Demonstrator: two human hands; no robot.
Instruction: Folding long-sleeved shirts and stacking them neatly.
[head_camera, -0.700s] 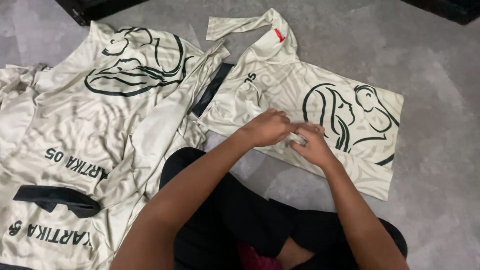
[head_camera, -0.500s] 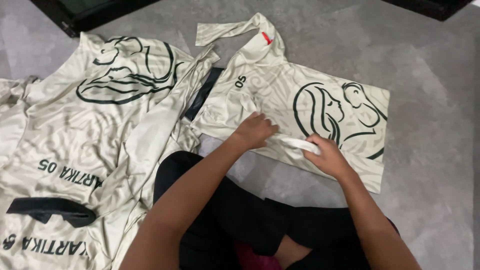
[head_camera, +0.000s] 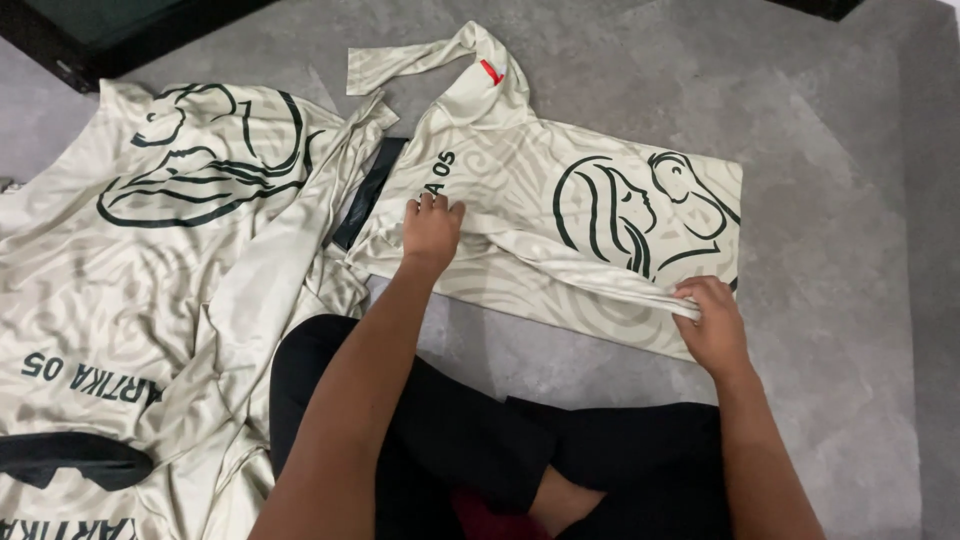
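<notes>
A cream, satin-like jersey with pale swirl patterning and a dark green line drawing of two faces (head_camera: 560, 215) is spread on the grey concrete floor (head_camera: 830, 170), in the middle of the scene, just beyond the crossed legs in black trousers (head_camera: 470, 440). Its collar end, marked by a small red tab (head_camera: 490, 72), points to the far side, and one loose cream sleeve (head_camera: 400, 65) is stretched out to the far left. A narrow fold of the fabric is drawn across the garment from left to right.

The left hand (head_camera: 432, 228) is laid flat on the left part of the jersey, fingers extended and spread, pressing the cloth down near some dark lettering. The right hand (head_camera: 712, 325) is closed on the gathered end of the fold at the near right edge of the garment, the cloth pinched between thumb and curled fingers.

To the left, a heap of similar cream jerseys with the same green drawing (head_camera: 180, 260) is seen, overlapping one another and reaching the near left corner. A black strip of fabric (head_camera: 368, 190) lies between the heap and the spread jersey. A dark frame edge (head_camera: 110, 40) is visible at the far left.
</notes>
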